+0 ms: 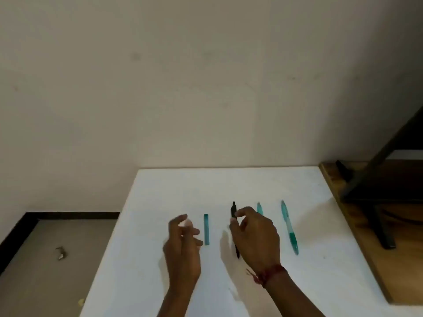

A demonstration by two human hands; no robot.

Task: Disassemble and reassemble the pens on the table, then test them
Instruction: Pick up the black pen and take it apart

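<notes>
1. Black pen (233, 210): 1 item, slim, near the middle of the white table (320, 259), lying nearly lengthwise away from the person, cap end farthest away. The right hand (256, 236) pinches it at the upper barrel between thumb and curled forefinger, with the other fingers bent loosely behind. The lower tip shows below the hand; it seems to sit just above the tabletop, though blur makes this uncertain.

2. Teal barrel piece (206, 229): 1 short straight tube, flat on the table, left of the black pen and just beside the left hand (183, 243), apart from it. The left hand hovers with its fingers loosely curled and spread, gripping nothing.

3. Teal pen, part hidden (259, 208): only the far end shows, above the right hand's knuckles.

4. Teal pen, whole (289, 227): clear teal body with a darker green grip at the near end, flat on the table, right of the right hand and apart from it.

5. Red thread band (267, 274): tied round the right wrist, loose ends trailing left.

6. Surroundings: wooden surface (407, 259) touching the table's right edge, carrying a black stand (380, 225); plain wall (183, 76) behind; grey floor (34, 282) at left with a small scrap (61, 252) lying on it.
</notes>
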